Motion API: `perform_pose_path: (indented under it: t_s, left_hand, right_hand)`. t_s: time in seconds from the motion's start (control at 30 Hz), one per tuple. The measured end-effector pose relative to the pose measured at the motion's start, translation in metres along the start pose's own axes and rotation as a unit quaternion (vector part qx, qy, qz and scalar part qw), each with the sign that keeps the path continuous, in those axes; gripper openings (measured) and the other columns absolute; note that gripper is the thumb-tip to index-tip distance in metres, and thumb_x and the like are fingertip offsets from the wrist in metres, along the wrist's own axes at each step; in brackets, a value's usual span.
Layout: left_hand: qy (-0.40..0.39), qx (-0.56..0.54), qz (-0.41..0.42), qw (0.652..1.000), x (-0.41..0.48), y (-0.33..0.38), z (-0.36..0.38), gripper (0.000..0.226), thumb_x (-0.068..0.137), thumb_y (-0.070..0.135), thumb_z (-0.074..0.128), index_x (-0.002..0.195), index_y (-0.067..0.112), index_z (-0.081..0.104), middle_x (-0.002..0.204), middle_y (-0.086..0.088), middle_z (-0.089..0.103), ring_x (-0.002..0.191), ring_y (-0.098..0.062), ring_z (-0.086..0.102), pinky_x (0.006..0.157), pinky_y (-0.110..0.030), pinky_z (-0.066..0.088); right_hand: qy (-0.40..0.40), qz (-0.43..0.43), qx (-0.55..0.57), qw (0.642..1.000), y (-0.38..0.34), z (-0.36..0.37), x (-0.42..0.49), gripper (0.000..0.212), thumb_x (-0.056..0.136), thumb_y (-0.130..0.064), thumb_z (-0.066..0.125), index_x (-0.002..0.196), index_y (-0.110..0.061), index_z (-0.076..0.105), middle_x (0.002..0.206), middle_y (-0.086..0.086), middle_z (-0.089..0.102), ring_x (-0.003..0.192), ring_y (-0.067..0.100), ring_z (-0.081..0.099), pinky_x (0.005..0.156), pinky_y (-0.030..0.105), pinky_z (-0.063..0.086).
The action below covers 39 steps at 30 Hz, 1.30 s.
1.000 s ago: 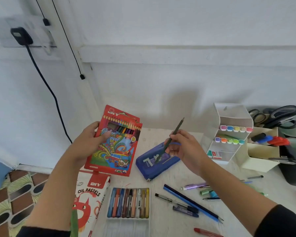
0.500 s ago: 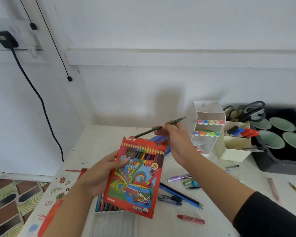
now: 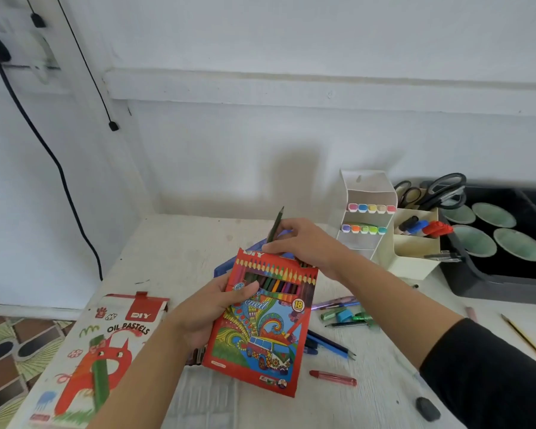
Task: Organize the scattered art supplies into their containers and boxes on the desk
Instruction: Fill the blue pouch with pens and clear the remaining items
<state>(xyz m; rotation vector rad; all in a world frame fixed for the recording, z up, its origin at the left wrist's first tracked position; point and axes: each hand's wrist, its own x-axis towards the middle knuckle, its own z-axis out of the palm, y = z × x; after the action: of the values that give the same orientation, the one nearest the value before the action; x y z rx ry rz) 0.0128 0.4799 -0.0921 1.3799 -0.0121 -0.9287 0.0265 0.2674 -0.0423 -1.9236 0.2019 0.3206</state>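
Pencil (image 3: 275, 226), dark green, pinched in the fingers (image 3: 280, 247) of the right hand (image 3: 304, 246). It stands nearly upright, tip up, with its lower end at the open top of the pencil box (image 3: 266, 320). Half a second ago it lay almost level above that opening, so it has been swung round for insertion. The box, clamped between the thumb and fingers of the left hand (image 3: 211, 308), is held above the middle of the tabletop (image 3: 180, 243); a second ago it was further left. Judged step: sliding the pencil down among the others, not yet done.

Counts:
- One pencil in hand.
- One box, marked 18.
- One oil pastels box (image 3: 106, 351), lying flat at the left.
- Two rows of five coloured caps in the white organiser (image 3: 369, 187).
- Two pairs of scissors (image 3: 440, 190) behind it.
- One red pen (image 3: 333, 377) and one dark eraser (image 3: 427, 408) lying loose near the right forearm.
- Several pens and pencils still scattered beyond the box.
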Motion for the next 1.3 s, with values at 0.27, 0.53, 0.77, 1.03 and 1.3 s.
perform_pose_path:
  t_s: [0.27, 0.53, 0.77, 1.03, 1.3]
  left_hand:
    - [0.032, -0.009, 0.031, 0.999, -0.001, 0.0, 0.003, 0.036, 0.093, 0.026, 0.067, 0.126, 0.014, 0.058, 0.115, -0.015, 0.074, 0.104, -0.037, 0.072, 0.089, -0.049, 0.059]
    - [0.049, 0.026, 0.057, 0.997, -0.002, 0.011, 0.004, 0.034, 0.092, 0.025, 0.068, 0.123, 0.014, 0.06, 0.11, -0.012, 0.075, 0.099, -0.035, 0.074, 0.084, -0.046, 0.061]
    - [0.071, 0.025, 0.066, 0.995, -0.001, 0.015, -0.01, 0.035, 0.091, 0.026, 0.068, 0.123, 0.015, 0.059, 0.109, -0.012, 0.076, 0.097, -0.034, 0.074, 0.081, -0.045, 0.062]
    - [0.08, -0.034, 0.077, 0.993, 0.005, 0.01, -0.014, 0.035, 0.092, 0.026, 0.065, 0.124, 0.012, 0.059, 0.113, -0.016, 0.074, 0.099, -0.037, 0.073, 0.078, -0.044, 0.063]
    - [0.112, -0.095, 0.102, 0.984, 0.012, 0.005, -0.013, 0.04, 0.093, 0.026, 0.065, 0.129, 0.01, 0.058, 0.117, -0.019, 0.072, 0.105, -0.042, 0.07, 0.092, -0.057, 0.056]
  right_hand:
    - [0.055, -0.098, 0.136, 0.984, -0.004, -0.004, 0.013, 0.025, 0.096, -0.02, 0.066, 0.117, -0.009, 0.06, 0.095, 0.011, 0.077, 0.073, 0.021, 0.072, 0.062, 0.022, 0.052]
    - [-0.025, -0.07, -0.058, 0.996, -0.015, 0.008, 0.019, 0.02, 0.092, -0.032, 0.071, 0.099, -0.013, 0.075, 0.087, 0.005, 0.077, 0.075, 0.02, 0.074, 0.069, 0.03, 0.06]
    - [0.009, -0.147, -0.088, 0.985, -0.013, 0.009, 0.028, 0.017, 0.088, -0.031, 0.076, 0.086, -0.014, 0.076, 0.079, -0.002, 0.077, 0.073, 0.015, 0.073, 0.075, 0.033, 0.061]
    - [-0.122, -0.147, -0.189, 0.963, -0.03, 0.007, 0.016, 0.042, 0.104, -0.046, 0.043, 0.124, -0.018, 0.066, 0.11, -0.001, 0.074, 0.09, 0.015, 0.072, 0.084, 0.028, 0.058]
    - [0.091, -0.283, -0.193, 0.935, -0.002, 0.01, 0.031, 0.025, 0.091, -0.038, 0.071, 0.107, -0.019, 0.069, 0.103, -0.008, 0.07, 0.093, 0.005, 0.064, 0.079, 0.022, 0.053]
